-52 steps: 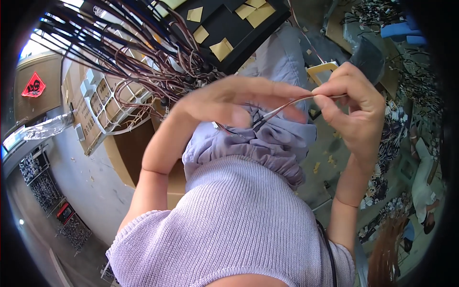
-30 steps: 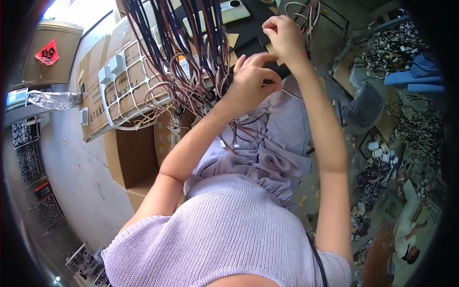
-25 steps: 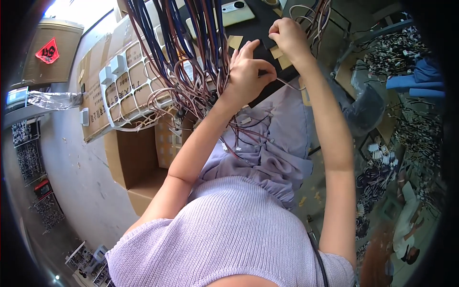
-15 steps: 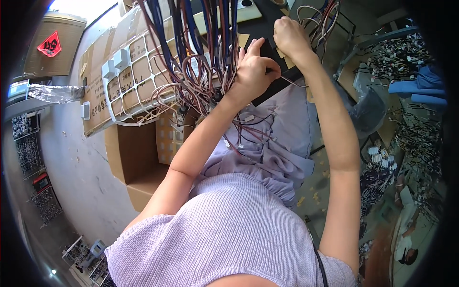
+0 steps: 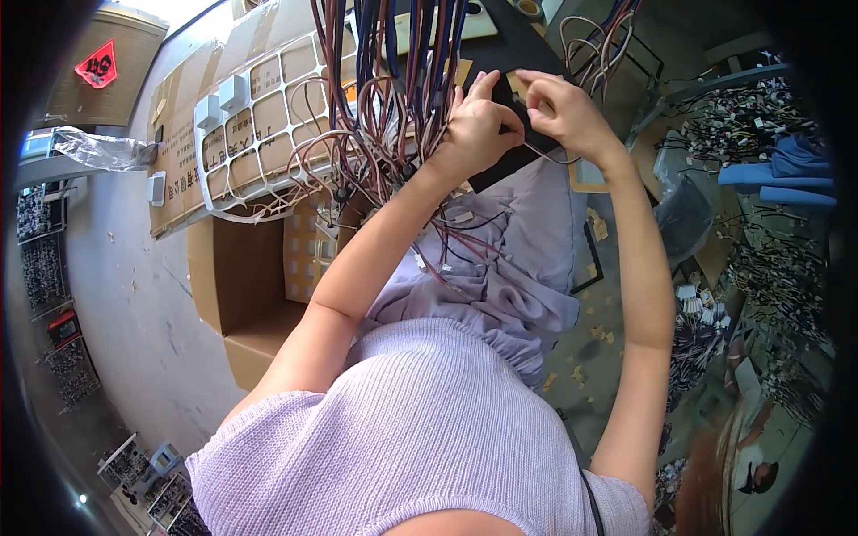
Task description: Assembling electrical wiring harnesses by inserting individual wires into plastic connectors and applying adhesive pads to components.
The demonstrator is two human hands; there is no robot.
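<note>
My left hand is beside a hanging bundle of red-brown, blue and dark wires. Its thumb and bent index finger meet in a pinch on a thin pinkish wire trailing to the right; the other fingers point away from me. Close to its right is my right hand, index finger reaching left and the others curled in. Whatever those curled fingers hold is hidden. Both hands are above a black board with small tan tape pieces on it. Loose wire ends with white connectors hang over my lap.
A large cardboard sheet with a white plastic grid stands to the left, above an open cardboard box. A second wire bunch hangs at the upper right. Heaps of wire harnesses and blue cloth are at the far right.
My right hand has come nearer to me and turned, its index finger now stretched out toward my left hand. My left hand keeps its pinch, almost in place.
</note>
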